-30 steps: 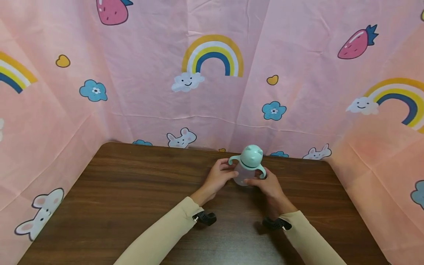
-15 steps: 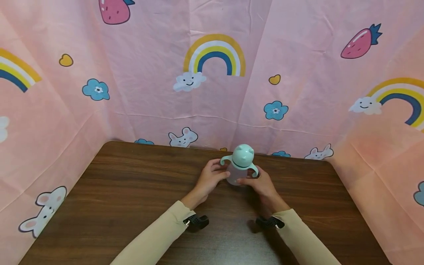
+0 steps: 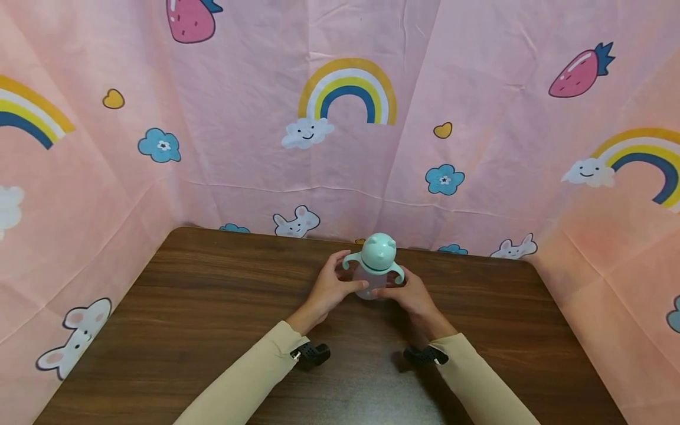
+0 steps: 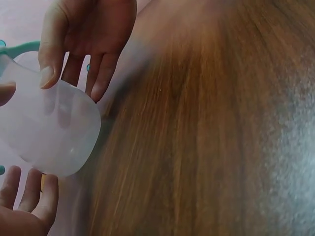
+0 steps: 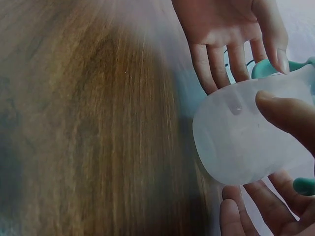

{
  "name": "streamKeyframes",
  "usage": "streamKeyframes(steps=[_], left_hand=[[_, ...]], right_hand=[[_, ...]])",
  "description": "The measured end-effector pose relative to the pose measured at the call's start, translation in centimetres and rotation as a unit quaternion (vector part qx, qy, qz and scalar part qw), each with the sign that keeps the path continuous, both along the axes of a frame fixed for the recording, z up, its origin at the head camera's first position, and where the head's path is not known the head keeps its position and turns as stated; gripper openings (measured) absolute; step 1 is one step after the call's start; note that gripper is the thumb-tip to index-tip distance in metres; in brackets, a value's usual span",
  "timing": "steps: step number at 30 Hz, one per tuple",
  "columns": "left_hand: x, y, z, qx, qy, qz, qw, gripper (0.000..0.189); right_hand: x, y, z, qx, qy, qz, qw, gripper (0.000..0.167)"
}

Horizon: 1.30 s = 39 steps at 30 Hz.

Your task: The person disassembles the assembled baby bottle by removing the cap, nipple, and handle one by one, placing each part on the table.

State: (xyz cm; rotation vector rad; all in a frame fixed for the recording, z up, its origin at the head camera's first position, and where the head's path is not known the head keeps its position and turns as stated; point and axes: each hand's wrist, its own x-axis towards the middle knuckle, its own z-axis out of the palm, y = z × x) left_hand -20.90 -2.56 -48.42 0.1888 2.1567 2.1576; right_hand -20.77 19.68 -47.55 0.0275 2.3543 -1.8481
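Has brought the mint-capped bottle (image 3: 375,271) leftward over the table (image 3: 212,319) since the head view of a second ago, with the left hand (image 3: 330,287) and right hand (image 3: 416,296) travelling alongside. Holds it cap uppermost, near the far edge of the table, in front of the pink cloth (image 3: 239,171), a little right of the middle. Clamps the translucent body (image 5: 241,132) between thumbs (image 5: 288,112) on the near side and fingers (image 5: 203,64) reaching round the far side, slightly parted rather than bunched, presumably to spread the hold over a smooth, rounded wall. Grips below the two curved handles (image 3: 353,257), not by them, probably for even, steadier support from both flanks. Leaves the mint cap (image 3: 379,251) untouched as a result. Cannot tell contact between base and wood from a slight gap. Wears a black strap (image 3: 317,354) on each wrist, well apart from the bottle.
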Motion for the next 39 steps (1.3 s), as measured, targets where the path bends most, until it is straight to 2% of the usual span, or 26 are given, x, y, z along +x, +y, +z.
streamKeyframes(steps=[7,11,14,18,24,27,31,35,39], left_hand=[[-0.2,-0.2,-0.1,-0.049,0.023,0.01,0.9985,0.081],[-0.3,-0.3,-0.1,-0.047,0.019,0.011,0.9987,0.082],[-0.5,-0.3,0.2,-0.05,0.024,0.007,0.9984,0.084],[-0.7,-0.4,0.9,-0.082,0.063,0.005,0.9947,0.086],[-1.0,-0.5,2.2,-0.164,0.145,-0.001,0.9757,0.089],[-1.1,-0.4,2.5,-0.182,0.166,-0.009,0.9691,0.089],[-1.4,0.0,2.9,-0.184,0.174,-0.018,0.9671,0.091],[-1.5,0.5,3.3,-0.187,0.178,-0.016,0.9659,0.089],[-1.4,1.0,3.6,-0.193,0.182,-0.004,0.964,0.085]], right_hand=[[-0.2,-0.6,-0.1,-0.005,0.002,0.007,1.0,0.066],[-0.4,-0.7,-0.1,-0.003,0.002,0.013,0.9999,0.069],[-0.6,-0.5,0.2,0.016,0.019,0.042,0.9988,0.072],[-1.0,0.1,1.0,0.043,0.051,0.096,0.9932,0.079],[-1.3,0.8,3.1,0.05,0.106,0.14,0.9832,0.087],[-1.2,0.6,4.1,0.057,0.13,0.136,0.9805,0.089],[-1.1,0.0,5.3,0.093,0.168,0.11,0.9752,0.087],[-1.1,-0.8,6.3,0.146,0.213,0.082,0.9626,0.085],[-1.1,-1.6,6.9,0.181,0.237,0.066,0.9522,0.086]])
